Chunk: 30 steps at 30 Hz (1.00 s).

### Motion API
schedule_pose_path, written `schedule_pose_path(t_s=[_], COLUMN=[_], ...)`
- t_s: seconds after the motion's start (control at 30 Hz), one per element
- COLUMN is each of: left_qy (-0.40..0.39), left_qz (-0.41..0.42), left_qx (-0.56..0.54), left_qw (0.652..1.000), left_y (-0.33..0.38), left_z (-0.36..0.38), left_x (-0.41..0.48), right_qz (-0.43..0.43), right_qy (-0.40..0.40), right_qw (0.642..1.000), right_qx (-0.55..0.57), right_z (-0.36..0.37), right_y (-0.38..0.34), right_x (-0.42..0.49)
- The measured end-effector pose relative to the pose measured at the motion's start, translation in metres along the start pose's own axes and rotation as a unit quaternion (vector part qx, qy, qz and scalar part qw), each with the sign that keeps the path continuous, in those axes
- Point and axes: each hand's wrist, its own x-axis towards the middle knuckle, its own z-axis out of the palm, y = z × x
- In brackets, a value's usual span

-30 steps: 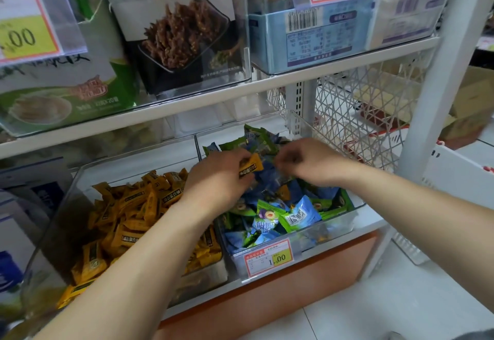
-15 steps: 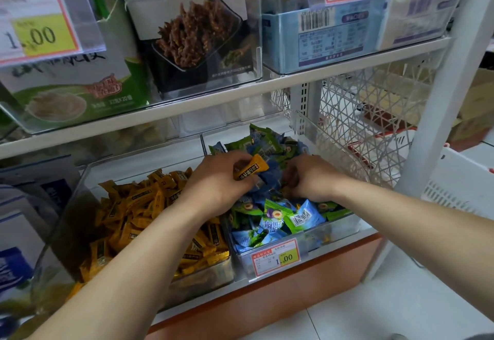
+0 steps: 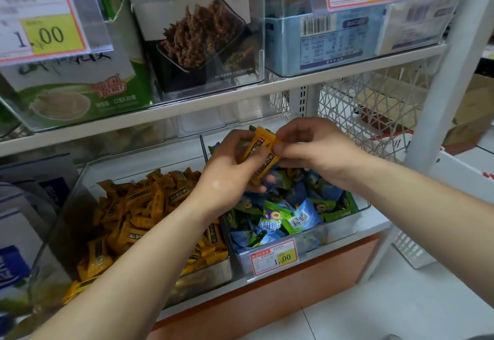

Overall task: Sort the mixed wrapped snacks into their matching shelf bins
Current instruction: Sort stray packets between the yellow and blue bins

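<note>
**Left:** a clear left bin [image 3: 61, 219] holds a heap of yellow wrapped bars [image 3: 139, 206], the matching store for this snack.

**Centre:** the left hand [image 3: 227, 176] curls round the stray yellow bars [image 3: 263, 152], at least two, held above the far part of the right bin [image 3: 334, 235]. The right hand [image 3: 318, 149] meets it, thumb and fingers pinching the right end of one bar, so the hands are together on the bundle.

**Right:** blue and green packets [image 3: 291, 214] fill the right bin, behind a price tag [image 3: 274, 256].

**Change:** half a second ago the right hand was down among the packets while the left held one bar. It has since risen with another. The strays are probably being gathered in the left hand before being dropped into the left bin.
</note>
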Motion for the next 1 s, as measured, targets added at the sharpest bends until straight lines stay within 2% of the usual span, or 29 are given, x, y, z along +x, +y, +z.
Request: schedule_pose_path(t_s=[0.07,0.13,0.23,0.3,0.37,0.5,0.6,0.7,0.77,0.9,1.0], left_qy=[0.006,-0.001,-0.015,-0.024,-0.028,-0.031,-0.020,-0.009,-0.007,-0.015,-0.017], left_qz=[0.026,0.061,0.083,0.085,0.084,0.078,0.071,0.048,0.040,0.045,0.043], left_qx=[0.091,0.239,0.360,0.385,0.383,0.365,0.343,0.282,0.273,0.294,0.296], left_qw=[0.996,0.969,0.929,0.919,0.919,0.927,0.936,0.958,0.961,0.955,0.954], left_y=[-0.002,-0.007,-0.011,-0.012,-0.012,-0.010,-0.008,-0.007,-0.005,-0.003,-0.003], left_z=[-0.004,-0.010,-0.014,-0.014,-0.015,-0.017,-0.018,-0.018,-0.019,-0.022,-0.022], left_x=[-0.001,-0.002,-0.003,-0.003,-0.004,-0.005,-0.007,-0.009,-0.011,-0.017,-0.020], right_qz=[0.024,0.047,0.056,0.095,0.118,0.116,0.072,0.007,0.016,0.149,0.157], right_qy=[-0.005,-0.043,-0.138,-0.181,-0.187,-0.165,-0.115,-0.044,-0.049,-0.146,-0.153], right_qw=[0.999,0.978,0.877,0.829,0.818,0.822,0.806,0.841,0.848,0.772,0.766], right_qx=[-0.048,-0.200,-0.458,-0.521,-0.531,-0.533,-0.575,-0.539,-0.528,-0.600,-0.605], right_z=[-0.004,-0.014,-0.024,-0.024,-0.020,-0.015,-0.019,-0.027,-0.027,-0.014,-0.010], right_y=[0.001,0.004,0.014,0.023,0.030,0.035,0.027,0.010,0.008,0.024,0.024], right_x=[-0.003,-0.006,-0.009,-0.010,-0.010,-0.008,-0.007,-0.008,-0.010,-0.013,-0.010])
